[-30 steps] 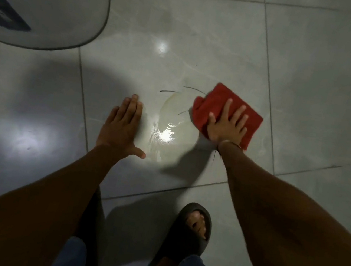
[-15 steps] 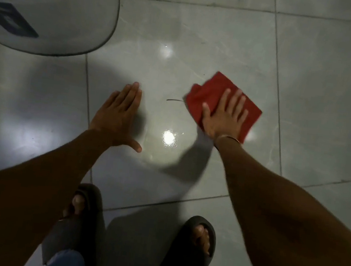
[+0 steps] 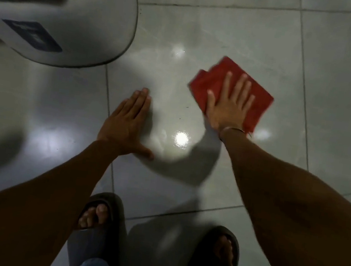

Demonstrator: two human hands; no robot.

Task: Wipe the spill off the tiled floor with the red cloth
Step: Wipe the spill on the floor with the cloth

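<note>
The folded red cloth (image 3: 216, 80) lies flat on the grey tiled floor (image 3: 239, 34). My right hand (image 3: 229, 108) presses down on it with the fingers spread, covering its near half. A thin wet sheen (image 3: 164, 144) with a bright light reflection remains on the tile, between my two hands and nearer to me than the cloth. My left hand (image 3: 126, 124) rests palm down on the floor left of that sheen, fingers together, thumb out, holding nothing.
A large white rounded appliance base (image 3: 73, 19) with a blue label fills the upper left, close to my left hand. My two feet in dark slide sandals (image 3: 95, 229) (image 3: 216, 256) stand at the bottom edge. Grout lines cross the glossy tiles.
My right hand has slid the cloth away from me and to the right, over the puddle. The puddle's outline is gone; only a faint sheen is left. My left hand stayed planted.
</note>
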